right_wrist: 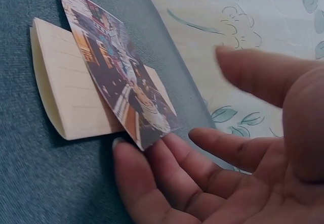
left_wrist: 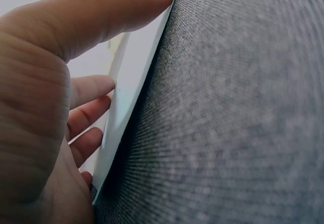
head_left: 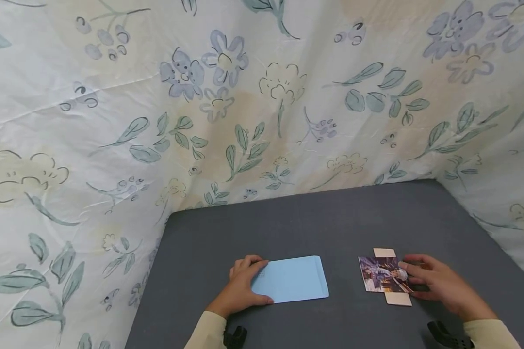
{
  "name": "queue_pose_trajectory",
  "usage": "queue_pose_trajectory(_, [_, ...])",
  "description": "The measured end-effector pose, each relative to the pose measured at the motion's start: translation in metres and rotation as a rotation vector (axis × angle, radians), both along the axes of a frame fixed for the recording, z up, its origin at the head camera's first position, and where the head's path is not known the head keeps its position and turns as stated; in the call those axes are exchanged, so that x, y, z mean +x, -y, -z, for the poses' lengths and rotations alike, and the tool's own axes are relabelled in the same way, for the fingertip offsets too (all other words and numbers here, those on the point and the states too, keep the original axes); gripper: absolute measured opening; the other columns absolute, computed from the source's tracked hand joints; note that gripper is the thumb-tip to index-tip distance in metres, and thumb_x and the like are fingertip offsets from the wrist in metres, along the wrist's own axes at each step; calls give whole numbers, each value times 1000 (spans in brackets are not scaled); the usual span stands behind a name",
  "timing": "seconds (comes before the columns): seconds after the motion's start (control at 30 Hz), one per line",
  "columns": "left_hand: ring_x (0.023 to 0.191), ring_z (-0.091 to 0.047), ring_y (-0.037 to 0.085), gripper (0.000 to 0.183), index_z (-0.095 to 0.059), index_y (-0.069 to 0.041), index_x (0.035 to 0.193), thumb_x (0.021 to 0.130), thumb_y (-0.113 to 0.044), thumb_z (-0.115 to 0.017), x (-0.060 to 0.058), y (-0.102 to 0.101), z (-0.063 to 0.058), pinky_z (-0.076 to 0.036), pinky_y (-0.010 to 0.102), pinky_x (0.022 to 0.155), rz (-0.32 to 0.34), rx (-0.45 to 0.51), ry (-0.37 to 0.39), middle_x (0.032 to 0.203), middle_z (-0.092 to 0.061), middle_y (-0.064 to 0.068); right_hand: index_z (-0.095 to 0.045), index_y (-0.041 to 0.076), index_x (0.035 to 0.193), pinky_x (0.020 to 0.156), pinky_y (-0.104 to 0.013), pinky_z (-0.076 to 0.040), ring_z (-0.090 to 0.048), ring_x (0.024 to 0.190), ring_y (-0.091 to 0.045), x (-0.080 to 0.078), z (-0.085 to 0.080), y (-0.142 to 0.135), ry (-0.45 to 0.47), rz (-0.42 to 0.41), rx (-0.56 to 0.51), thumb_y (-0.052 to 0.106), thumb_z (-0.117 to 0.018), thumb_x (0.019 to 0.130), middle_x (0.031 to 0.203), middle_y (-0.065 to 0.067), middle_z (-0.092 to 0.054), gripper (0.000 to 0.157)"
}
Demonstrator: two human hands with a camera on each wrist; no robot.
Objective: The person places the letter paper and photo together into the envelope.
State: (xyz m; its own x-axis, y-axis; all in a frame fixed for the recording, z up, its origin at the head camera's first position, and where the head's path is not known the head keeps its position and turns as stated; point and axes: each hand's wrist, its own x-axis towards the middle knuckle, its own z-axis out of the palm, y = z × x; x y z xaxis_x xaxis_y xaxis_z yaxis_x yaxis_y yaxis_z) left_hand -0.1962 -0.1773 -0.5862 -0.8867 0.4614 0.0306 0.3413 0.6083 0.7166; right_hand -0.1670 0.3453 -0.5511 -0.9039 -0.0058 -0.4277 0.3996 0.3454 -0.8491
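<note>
A light blue envelope [head_left: 290, 280] lies on the dark table. My left hand [head_left: 246, 283] grips its left end, thumb along the near edge and fingers at the far side; the left wrist view shows the thumb [left_wrist: 116, 11] on the envelope's edge [left_wrist: 134, 75]. To the right, a glossy picture card [head_left: 382, 275] rests across a folded piece of cream lined paper [head_left: 398, 298]. Beside the card is my right hand [head_left: 436, 281]. In the right wrist view its fingers [right_wrist: 177, 173] touch the corner of the card [right_wrist: 114, 62], while the thumb stands away from it.
The dark grey cloth-covered table [head_left: 288, 228] meets a floral-patterned curtain [head_left: 262, 121] at the back and both sides. A dark strap device sits at each wrist, beside cream sleeves [head_left: 207, 329].
</note>
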Motion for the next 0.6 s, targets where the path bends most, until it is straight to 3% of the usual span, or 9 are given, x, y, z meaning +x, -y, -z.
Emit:
queue_pose_trajectory(0.23, [135, -32, 27, 98, -57, -23, 160, 77, -53, -99, -2, -1, 2, -20, 66, 111, -2, -1, -2, 151, -44, -6, -20, -15, 163, 81, -51, -60, -69, 106, -30, -4, 5, 1, -27, -11, -26, 21, -64, 113, 128, -28, -59, 75])
queue_pose_trajectory(0.6, [135, -31, 25, 99, -56, -23, 161, 77, -55, -98, -4, -5, 6, -20, 64, 112, -17, -15, -1, 151, -42, -8, -28, -14, 161, 71, -45, -58, -65, 88, -29, -12, 6, -1, -57, 1, -9, 1, -62, 110, 108, -14, -61, 64])
